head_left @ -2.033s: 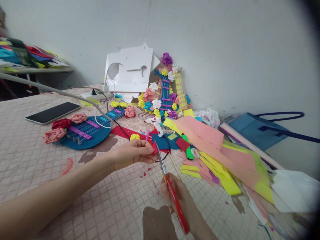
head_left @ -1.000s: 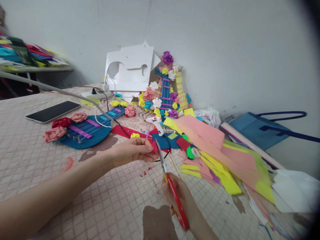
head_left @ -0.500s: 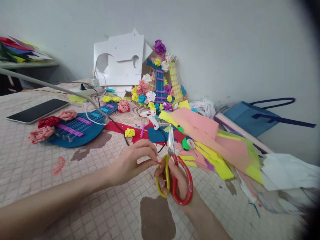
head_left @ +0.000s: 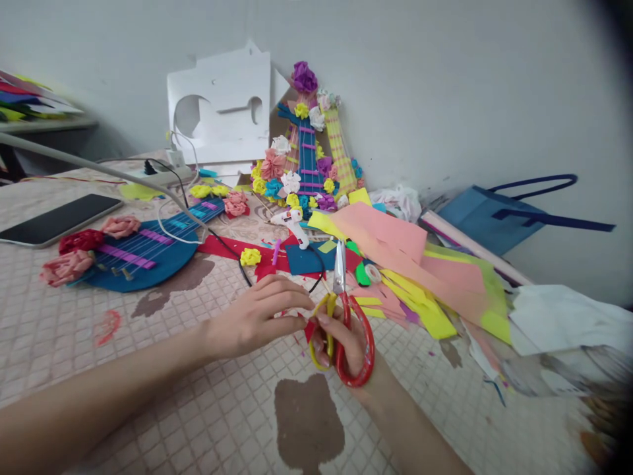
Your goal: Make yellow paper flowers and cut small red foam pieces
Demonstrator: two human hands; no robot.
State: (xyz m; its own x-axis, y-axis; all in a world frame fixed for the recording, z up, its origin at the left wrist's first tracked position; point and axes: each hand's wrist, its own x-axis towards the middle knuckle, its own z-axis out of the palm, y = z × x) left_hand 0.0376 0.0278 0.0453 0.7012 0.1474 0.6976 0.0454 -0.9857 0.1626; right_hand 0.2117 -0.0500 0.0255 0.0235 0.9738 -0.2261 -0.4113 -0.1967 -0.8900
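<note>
My left hand (head_left: 252, 316) hovers over the patterned mat, its fingers pinched on a small red paper piece (head_left: 309, 328). Right beside it my right hand (head_left: 346, 343) grips the red and yellow scissors (head_left: 341, 310) through the handles, blades shut and pointing up and away. The fingertips of both hands meet at the red piece. Small red scraps lie on the mat below them.
A blue paper guitar (head_left: 143, 247) with roses lies at left, a phone (head_left: 49, 221) beyond it. A white glue gun (head_left: 291, 224), a flowered guitar (head_left: 306, 158) against the wall, piled coloured sheets (head_left: 420, 270) and a blue bag (head_left: 494, 211) fill the right.
The scissors swung from lying low and pointing forward to upright in my right hand. Both hands came together at the red piece. The camera view shifted right and down.
</note>
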